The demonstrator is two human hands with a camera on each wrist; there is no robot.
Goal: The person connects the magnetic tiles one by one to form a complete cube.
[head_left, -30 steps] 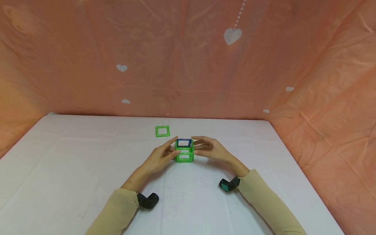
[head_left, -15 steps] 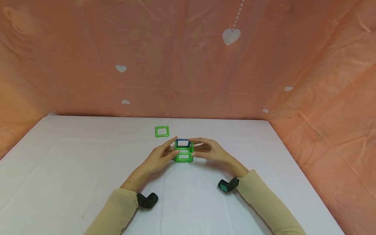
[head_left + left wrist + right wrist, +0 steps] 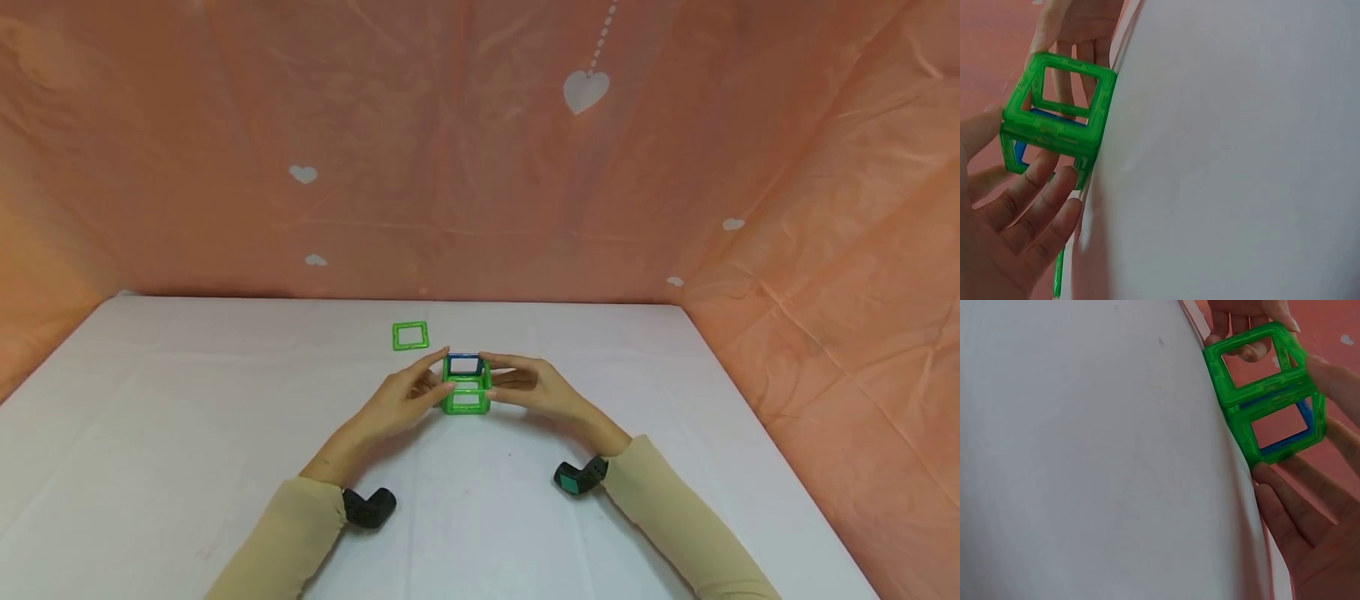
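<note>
Between the two hands, close to the middle of the white tabletop, is a small box of magnetic tiles (image 3: 467, 411), made of green open square frames. A blue tile (image 3: 465, 357) stands at its back side. The left hand (image 3: 397, 406) grips the box from the left, thumb on the near edge and index finger at the far top corner. From the right, the right hand (image 3: 546, 388) holds it, index fingertip at the blue tile and thumb at the near right corner. In the right wrist view, the green frames (image 3: 1266, 385) meet along their edges.
A loose green square tile (image 3: 396, 337) lies flat on the table behind the box, slightly left. The white-covered table (image 3: 187, 400) ends at an orange curtain (image 3: 450, 167) with white hearts. Each wrist carries a black camera, such as the left one (image 3: 370, 507).
The right hand's index finger and thumb have come in from the right onto the box's edges. The left hand has kept its grip, and the box stays nearly in place.
</note>
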